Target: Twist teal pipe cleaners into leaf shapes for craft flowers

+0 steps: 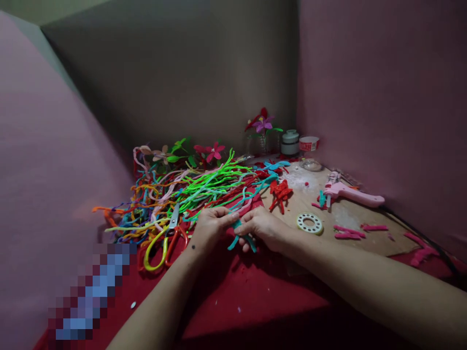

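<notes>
Scissors (173, 224) left, glue gun (350, 190) right, flowers (214, 151) behind

The left hand (213, 224) and right hand (265, 227) are both bare, with slim wrists. The left forearm (156, 301), on the near left, and the right forearm (350, 277), on the right, are bare too, each smooth in outline and broadening from the wrist toward the picture's border. Just by the left wrist sits one small, round, dark spot (193, 247); whether mole or ink mark cannot be told. Finer detail on the fingers is too small to read.
</notes>
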